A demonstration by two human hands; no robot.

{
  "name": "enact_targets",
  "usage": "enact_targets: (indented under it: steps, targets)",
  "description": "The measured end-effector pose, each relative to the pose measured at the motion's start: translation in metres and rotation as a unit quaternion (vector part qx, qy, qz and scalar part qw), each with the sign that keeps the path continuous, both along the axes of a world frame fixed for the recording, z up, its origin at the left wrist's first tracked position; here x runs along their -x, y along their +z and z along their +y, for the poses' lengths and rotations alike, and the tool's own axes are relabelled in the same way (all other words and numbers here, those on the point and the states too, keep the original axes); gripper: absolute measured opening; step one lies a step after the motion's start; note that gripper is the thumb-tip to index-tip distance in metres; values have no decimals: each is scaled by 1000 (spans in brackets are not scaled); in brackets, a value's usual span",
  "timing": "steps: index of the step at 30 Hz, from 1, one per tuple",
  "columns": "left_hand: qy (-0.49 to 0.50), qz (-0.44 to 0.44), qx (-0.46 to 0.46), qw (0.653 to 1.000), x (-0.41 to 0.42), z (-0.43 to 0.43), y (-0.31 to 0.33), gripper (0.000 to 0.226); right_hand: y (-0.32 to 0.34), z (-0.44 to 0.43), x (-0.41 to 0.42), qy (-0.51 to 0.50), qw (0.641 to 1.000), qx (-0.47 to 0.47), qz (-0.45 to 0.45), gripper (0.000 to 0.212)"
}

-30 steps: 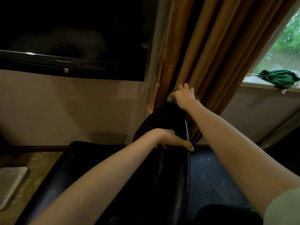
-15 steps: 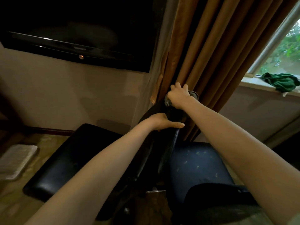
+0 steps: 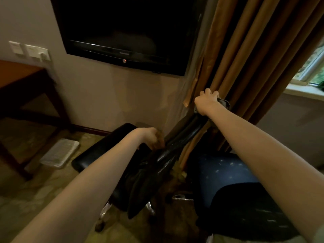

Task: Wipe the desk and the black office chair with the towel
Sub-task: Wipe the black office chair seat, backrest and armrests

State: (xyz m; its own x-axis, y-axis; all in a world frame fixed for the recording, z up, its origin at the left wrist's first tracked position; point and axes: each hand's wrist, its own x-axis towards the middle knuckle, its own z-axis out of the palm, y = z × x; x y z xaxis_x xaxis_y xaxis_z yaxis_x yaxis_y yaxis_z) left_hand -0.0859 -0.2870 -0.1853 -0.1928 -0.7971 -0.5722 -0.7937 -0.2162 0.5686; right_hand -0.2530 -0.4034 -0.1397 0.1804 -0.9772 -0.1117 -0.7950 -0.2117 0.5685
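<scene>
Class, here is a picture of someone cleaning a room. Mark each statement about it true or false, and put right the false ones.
1. The right hand holds a grey towel against the top of the black office chair. True.
2. The left hand rests on the desk. False: it grips the chair's backrest, and the desk stands apart at the left.
3. The television on the wall shows a bright picture. False: its screen is dark.
4. A brown curtain hangs right behind the chair's top. True.
5. The seat to the right of the chair is red. False: it is blue.
</scene>
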Motion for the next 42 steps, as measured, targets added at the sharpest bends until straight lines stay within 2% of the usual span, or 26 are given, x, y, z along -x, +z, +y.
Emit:
enact_targets:
  steps: [5,10,13,16,19,21,28,33,36,38,39,42]
  targets:
    - [41,-32,-14,999,-22,24,-23,8,6,29,-17,-10,999,-32,-6,30]
    - [118,-17,-30,992,-43,54,-34,23,13,70,-44,-34,996,-57,-53,37]
    - [191,8,14,982,-50,67,-39,32,17,98,-62,-39,991,-78,-105,40]
    - [274,40,76,958,-66,71,-52,36,20,124,-79,-7,983,-95,-160,35]
    - [367,115,81,920,-80,81,-59,31,26,147,-96,24,972,-120,-202,20]
    - [402,145,82,900,-87,89,-62,33,29,161,-108,33,964,-139,-223,18]
    - [404,255,111,871,-98,97,-73,23,20,179,-131,58,946,-135,-290,17]
    - [363,282,158,874,-97,111,-74,28,5,192,-124,103,930,-68,-347,23]
    - [378,312,204,848,-96,122,-76,30,-4,203,-123,133,911,-24,-390,26]
    - [396,310,230,833,-98,131,-78,30,-8,213,-127,149,907,0,-393,15]
    - [394,285,250,837,-100,133,-82,30,-8,219,-131,154,910,8,-385,13]
    - [381,131,344,848,-106,139,-90,23,-12,239,-139,167,921,46,-349,12]
